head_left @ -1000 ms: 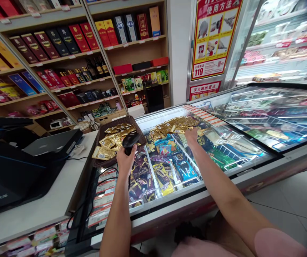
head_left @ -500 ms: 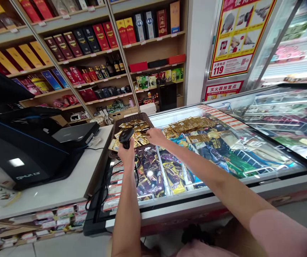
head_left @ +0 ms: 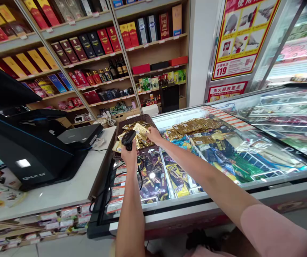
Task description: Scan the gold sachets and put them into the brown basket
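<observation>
A brown wicker basket [head_left: 142,118] sits at the far left corner of the freezer [head_left: 180,211], heaped with gold packets that lie flat and overlapping. Over it, the right hand [head_left: 152,135] has its fingers clamped on the right end of one gold packet [head_left: 140,129], which is raised at a tilt above the heap. The left hand [head_left: 129,154] has its fingers wrapped around the grip of a black scanner [head_left: 129,138], its head over the basket's near side. On the glass, more gold packets form an overlapping row [head_left: 196,125] along the freezer's far edge, right of the basket, with a stray one [head_left: 203,140] just in front. Under the glass, wire dividers split the freezer: purple packs [head_left: 153,175] fill the left section, a yellow pack [head_left: 179,182] lies in the next, and green packs [head_left: 246,165] lie farther right.
</observation>
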`<action>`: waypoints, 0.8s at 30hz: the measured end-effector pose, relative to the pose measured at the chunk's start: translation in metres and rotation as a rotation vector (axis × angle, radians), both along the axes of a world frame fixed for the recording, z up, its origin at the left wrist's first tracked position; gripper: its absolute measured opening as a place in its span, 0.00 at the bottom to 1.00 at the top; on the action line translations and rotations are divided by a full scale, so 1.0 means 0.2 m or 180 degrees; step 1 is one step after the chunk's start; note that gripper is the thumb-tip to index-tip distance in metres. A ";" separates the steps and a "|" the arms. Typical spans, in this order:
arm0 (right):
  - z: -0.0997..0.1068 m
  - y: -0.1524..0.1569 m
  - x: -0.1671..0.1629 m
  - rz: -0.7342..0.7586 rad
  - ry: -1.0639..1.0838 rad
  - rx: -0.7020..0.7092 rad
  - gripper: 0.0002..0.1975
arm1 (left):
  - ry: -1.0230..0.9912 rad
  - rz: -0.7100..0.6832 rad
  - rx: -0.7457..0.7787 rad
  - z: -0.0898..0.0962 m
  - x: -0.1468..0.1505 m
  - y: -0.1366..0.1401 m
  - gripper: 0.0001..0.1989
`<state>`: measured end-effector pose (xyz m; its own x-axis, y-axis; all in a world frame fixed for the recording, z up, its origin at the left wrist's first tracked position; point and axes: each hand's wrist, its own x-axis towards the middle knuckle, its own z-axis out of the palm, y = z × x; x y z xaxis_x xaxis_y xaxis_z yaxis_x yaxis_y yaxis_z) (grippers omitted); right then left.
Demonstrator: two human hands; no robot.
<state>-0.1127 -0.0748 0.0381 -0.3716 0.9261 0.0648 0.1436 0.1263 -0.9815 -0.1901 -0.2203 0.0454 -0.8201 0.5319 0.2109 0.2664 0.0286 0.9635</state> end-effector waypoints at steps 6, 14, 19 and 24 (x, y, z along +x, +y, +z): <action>0.05 0.02 0.41 -0.0133 0.1342 -0.0778 0.08 | -0.0088 -0.0701 0.0189 -0.01 0.09 0.02 0.24; -0.09 -0.04 0.82 -0.0753 0.0559 0.0398 0.19 | 0.0386 -0.1892 0.0012 -0.04 0.25 0.01 0.21; -0.17 -0.06 0.87 -0.1036 0.0350 0.0410 0.21 | 0.0816 -0.1976 -0.0191 -0.07 0.28 0.01 0.20; -0.19 -0.06 0.88 -0.1102 0.0215 0.0409 0.20 | 0.1062 -0.2007 -0.0316 -0.09 0.29 0.03 0.20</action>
<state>0.0631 -0.0863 0.0010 -0.0288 0.9789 0.2024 0.1348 0.2045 -0.9695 -0.1327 -0.2136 0.0269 -0.2508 0.9126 0.3228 0.5408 -0.1445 0.8287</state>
